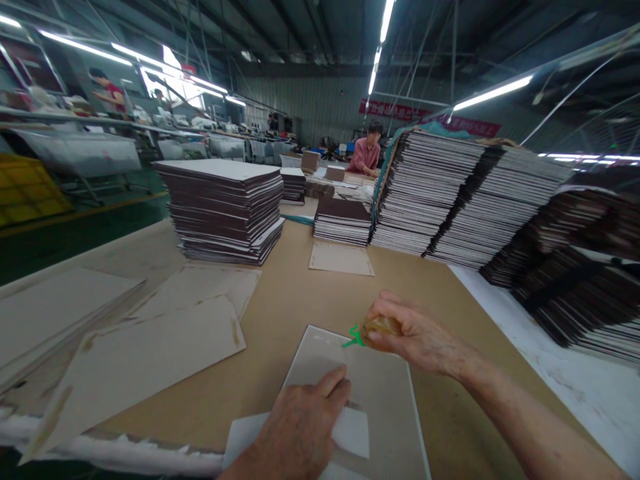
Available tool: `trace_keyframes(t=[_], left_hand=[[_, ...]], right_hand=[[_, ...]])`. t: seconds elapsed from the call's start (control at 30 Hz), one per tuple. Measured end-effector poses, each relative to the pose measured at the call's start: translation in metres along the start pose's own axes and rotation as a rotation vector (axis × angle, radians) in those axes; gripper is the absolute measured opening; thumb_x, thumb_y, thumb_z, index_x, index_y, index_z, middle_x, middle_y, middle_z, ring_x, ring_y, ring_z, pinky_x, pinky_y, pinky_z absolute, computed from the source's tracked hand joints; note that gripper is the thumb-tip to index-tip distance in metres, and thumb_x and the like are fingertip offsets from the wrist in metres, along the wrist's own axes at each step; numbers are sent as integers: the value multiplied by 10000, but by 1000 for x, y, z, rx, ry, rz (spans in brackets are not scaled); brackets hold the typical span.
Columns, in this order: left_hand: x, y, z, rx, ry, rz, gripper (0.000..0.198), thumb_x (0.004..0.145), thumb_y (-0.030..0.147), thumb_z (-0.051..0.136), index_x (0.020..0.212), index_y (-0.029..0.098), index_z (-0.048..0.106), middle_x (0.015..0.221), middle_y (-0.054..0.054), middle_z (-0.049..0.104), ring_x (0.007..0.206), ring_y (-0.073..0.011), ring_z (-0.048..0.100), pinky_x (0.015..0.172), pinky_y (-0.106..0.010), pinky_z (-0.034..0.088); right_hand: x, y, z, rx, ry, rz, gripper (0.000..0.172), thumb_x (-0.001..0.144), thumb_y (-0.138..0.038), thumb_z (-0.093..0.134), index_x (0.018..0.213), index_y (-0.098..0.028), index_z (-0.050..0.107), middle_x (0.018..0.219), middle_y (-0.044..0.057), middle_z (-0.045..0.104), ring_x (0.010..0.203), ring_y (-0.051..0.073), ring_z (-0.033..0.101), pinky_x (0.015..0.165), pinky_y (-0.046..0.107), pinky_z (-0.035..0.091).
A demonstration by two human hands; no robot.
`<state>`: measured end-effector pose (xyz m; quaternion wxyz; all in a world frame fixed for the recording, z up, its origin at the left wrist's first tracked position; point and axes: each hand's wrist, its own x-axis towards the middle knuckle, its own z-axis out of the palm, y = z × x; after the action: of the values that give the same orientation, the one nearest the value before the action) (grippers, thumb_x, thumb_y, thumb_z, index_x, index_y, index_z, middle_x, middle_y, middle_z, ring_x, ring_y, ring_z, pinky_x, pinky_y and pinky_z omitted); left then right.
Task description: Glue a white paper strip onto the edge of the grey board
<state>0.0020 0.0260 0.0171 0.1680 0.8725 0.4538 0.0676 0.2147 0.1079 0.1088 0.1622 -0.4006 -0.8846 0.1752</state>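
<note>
My right hand (407, 330) is closed round a small squeeze bottle (383, 328) with amber contents. Its green nozzle (354, 337) points left and down, close to the top edge of a grey board (387, 393). Small shiny wet spots show on the board near the nozzle. My left hand (307, 417) lies over the lower left of that board, fingers bent and close together. White paper (353, 432) sticks out from beneath the palm on both sides and seems gripped there; the thumb is hidden.
Loose grey boards (165, 353) with brown-stained edges lie at left. Behind them rises a tall board stack (225, 207); a lower stack (343, 220) stands mid-table. Large bundled stacks (450, 193) line the right. A co-worker in a red top (365, 157) leans over a table farther back.
</note>
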Motion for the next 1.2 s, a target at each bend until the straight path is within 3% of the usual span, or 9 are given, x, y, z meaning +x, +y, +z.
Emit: trace_keyframes(t=[0.43, 0.73, 0.97, 1.2], left_hand=[[0, 3, -5, 37, -57, -56, 763, 586, 46, 404, 1327, 215, 483, 1490, -19, 403, 1079, -277, 635, 859, -493, 568], [1, 5, -4, 73, -65, -58, 785, 581, 27, 390, 1342, 200, 474, 1502, -11, 381, 1057, -253, 644, 868, -462, 565], [3, 4, -5, 71, -74, -51, 780, 592, 38, 391, 1353, 190, 464, 1505, -28, 375, 1085, -266, 630, 880, -493, 556], [2, 3, -5, 57, -72, -46, 773, 600, 31, 380, 1354, 184, 460, 1504, -36, 377, 1070, -261, 640, 875, -488, 561]], right_hand=[[-58, 26, -28, 40, 5, 224, 192, 906, -402, 555, 849, -224, 598, 817, -1, 537, 750, 172, 526, 661, 305, 348], [-92, 44, -34, 125, 49, 313, 281, 905, -505, 547, 888, -233, 617, 842, -9, 581, 781, 170, 551, 698, 314, 376], [-87, 42, -30, 145, 74, 297, 288, 897, -503, 545, 892, -228, 628, 842, 2, 592, 783, 189, 562, 709, 337, 377], [-54, 32, -13, 134, 95, 178, 215, 884, -433, 573, 868, -225, 625, 819, -4, 580, 764, 184, 550, 689, 330, 370]])
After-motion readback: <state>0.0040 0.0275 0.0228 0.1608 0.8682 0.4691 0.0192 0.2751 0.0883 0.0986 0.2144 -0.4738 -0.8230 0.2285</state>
